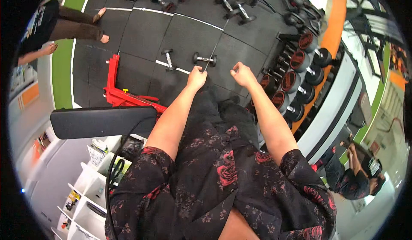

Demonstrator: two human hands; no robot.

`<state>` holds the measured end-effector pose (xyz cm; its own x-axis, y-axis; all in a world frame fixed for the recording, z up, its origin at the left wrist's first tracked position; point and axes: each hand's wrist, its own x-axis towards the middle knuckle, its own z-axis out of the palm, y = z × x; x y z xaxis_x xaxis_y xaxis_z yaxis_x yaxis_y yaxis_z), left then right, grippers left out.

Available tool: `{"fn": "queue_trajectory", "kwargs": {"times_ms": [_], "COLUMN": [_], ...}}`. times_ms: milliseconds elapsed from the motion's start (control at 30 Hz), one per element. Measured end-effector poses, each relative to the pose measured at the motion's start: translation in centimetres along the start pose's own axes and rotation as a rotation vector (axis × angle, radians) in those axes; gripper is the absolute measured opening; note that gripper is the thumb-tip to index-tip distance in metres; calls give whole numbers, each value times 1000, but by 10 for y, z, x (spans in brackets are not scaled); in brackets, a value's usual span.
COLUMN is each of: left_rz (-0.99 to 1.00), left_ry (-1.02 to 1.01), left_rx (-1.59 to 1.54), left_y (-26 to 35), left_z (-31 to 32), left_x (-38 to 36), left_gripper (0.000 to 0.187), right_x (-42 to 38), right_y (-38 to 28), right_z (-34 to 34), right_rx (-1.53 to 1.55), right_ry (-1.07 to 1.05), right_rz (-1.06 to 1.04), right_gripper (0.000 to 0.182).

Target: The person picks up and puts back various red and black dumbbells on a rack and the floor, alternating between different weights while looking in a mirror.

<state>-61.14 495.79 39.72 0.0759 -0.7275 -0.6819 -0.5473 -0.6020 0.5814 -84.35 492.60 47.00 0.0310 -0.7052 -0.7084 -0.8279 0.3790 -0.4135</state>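
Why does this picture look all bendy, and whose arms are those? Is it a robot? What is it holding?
No robot here! A person wears a camera on their head, and it looks down at their own arms. There is just one picture, and it looks bendy, with dark, round edges.

The left hand and the right hand are both bare and curled. A thin line seems to meet the left hand, but I can't tell whether it holds something. I see nothing in the right one.

Past the hands, two small dumbbells lie on the dark floor. More dumbbells are lined up on the right. On the left are a red metal frame, a black pad and another person.
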Motion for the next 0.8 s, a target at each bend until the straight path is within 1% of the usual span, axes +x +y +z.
{"fn": "queue_trajectory", "kwargs": {"times_ms": [100, 167, 300, 400, 500, 633, 800], "left_rz": [-40, -80, -158, -191, -187, -264, -336], "left_ry": [95, 112, 193, 267, 317, 359, 367], "left_rx": [-9, -59, -136, -166, -218, -201, -197], "left_y": [-14, -21, -34, -44, -70, -99, -142], "left_z": [-25, -37, -39, -30, -18, -12, -9], "left_x": [17, 26, 40, 48, 65, 84, 99], "left_gripper": [45, 45, 43, 41, 42, 42, 42], "right_x": [33, 53, 96, 120, 142, 165, 188], "right_y": [-27, -40, -55, -57, -53, -52, -36], "right_z": [11, 17, 27, 31, 34, 36, 64], "right_rx": [-68, -103, -151, -198, -253, -333, -368], "right_ry": [-61, -86, -149, -181, -242, -272, -317], "right_rz": [-57, -95, -177, -234, -269, -268, -233], "right_gripper": [37, 37, 36, 36, 36, 37, 38]}}
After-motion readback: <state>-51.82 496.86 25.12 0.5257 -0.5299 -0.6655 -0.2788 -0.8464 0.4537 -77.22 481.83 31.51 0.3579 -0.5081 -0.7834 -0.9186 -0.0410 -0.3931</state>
